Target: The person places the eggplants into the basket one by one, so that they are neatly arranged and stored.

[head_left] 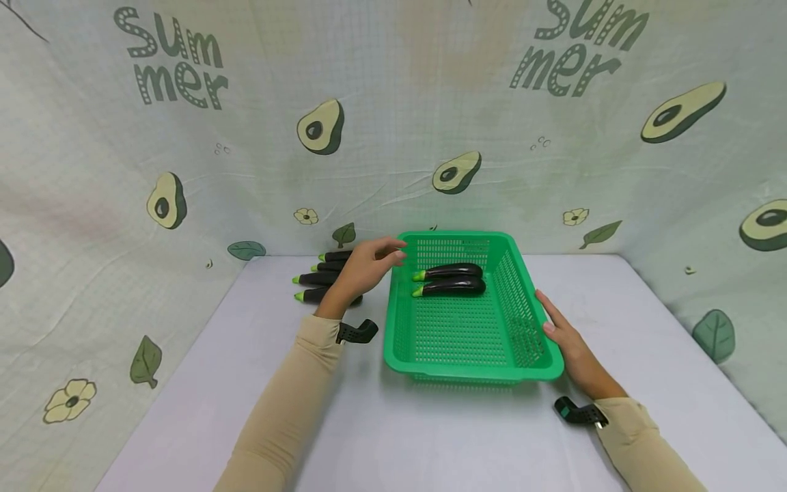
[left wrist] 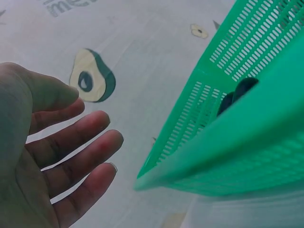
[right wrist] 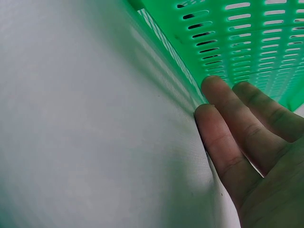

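Observation:
A green perforated plastic basket (head_left: 461, 342) stands on the table with two dark eggplants (head_left: 453, 285) lying side by side in it, green stem ends to the left. My left hand (head_left: 367, 268) is held just outside the basket's left rim, fingers loosely spread and holding nothing. In the left wrist view, its fingers are apart from the basket wall. At the right side, my right hand (head_left: 572, 348) holds the basket, thumb at the rim. The right wrist view shows its fingers (right wrist: 223, 137) against the outside of the slotted wall.
Left of the basket, several more eggplants (head_left: 315, 279) lie in a row, partly hidden behind my left hand and forearm. A white table (head_left: 455, 437) spreads below. Behind it hangs a printed cloth (head_left: 381, 191) with avocados and leaves.

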The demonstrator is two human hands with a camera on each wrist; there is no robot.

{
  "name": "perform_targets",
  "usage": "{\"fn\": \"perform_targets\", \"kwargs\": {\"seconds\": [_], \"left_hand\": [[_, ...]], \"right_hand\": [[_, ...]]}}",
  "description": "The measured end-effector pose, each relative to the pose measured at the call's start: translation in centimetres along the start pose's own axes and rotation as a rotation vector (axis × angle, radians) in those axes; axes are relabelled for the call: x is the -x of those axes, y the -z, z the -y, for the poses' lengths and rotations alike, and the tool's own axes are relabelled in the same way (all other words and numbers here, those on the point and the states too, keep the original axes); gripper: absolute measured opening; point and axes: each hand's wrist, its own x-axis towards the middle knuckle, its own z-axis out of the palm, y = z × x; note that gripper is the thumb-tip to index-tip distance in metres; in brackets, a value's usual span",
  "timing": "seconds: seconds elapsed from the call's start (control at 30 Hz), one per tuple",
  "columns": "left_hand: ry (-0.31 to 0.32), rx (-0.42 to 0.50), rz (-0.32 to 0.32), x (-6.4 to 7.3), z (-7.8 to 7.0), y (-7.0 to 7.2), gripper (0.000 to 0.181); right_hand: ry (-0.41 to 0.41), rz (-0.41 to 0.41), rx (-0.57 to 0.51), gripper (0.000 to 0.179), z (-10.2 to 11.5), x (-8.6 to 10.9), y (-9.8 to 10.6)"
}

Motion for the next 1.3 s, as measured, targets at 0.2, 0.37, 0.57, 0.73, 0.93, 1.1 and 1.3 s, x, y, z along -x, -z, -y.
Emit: {"fn": "perform_targets", "kwargs": {"seconds": [0.2, 0.37, 0.57, 0.73, 0.93, 1.1, 1.3], "left_hand": [[0.038, 0.067, -0.063, 0.8, 1.7, 0.7, 0.029], [0.059, 0.150, -0.066, 1.3, 2.6, 1.0, 0.029], [0.060, 0.214, -0.063, 2.0, 3.6, 1.3, 0.032], [0.069, 0.243, -0.053, 3.2, 4.7, 2.2, 0.035], [0.104, 0.219, -0.103, 4.5, 7.2, 3.4, 0.035], [0.141, 0.226, -0.136, 5.7, 9.3, 4.2, 0.040], [0.199, 0.251, -0.199, 6.9, 11.2, 4.9, 0.041]], "right_hand": [[0.038, 0.001, 0.001, 0.056, 0.2, 0.0, 0.0], [0.020, -0.003, 0.013, 0.056, 0.1, 0.1, -0.1], [0.023, -0.014, 0.011, 0.056, -0.1, 0.3, -0.2], [0.007, -0.007, -0.007, 0.058, 0.2, 0.4, -0.5], [0.052, -0.001, -0.023, 0.057, 0.1, 0.2, -0.4], [0.050, 0.000, -0.016, 0.057, 0.1, 0.1, -0.2], [0.044, -0.002, -0.007, 0.057, 0.2, 0.3, -0.3]]}}
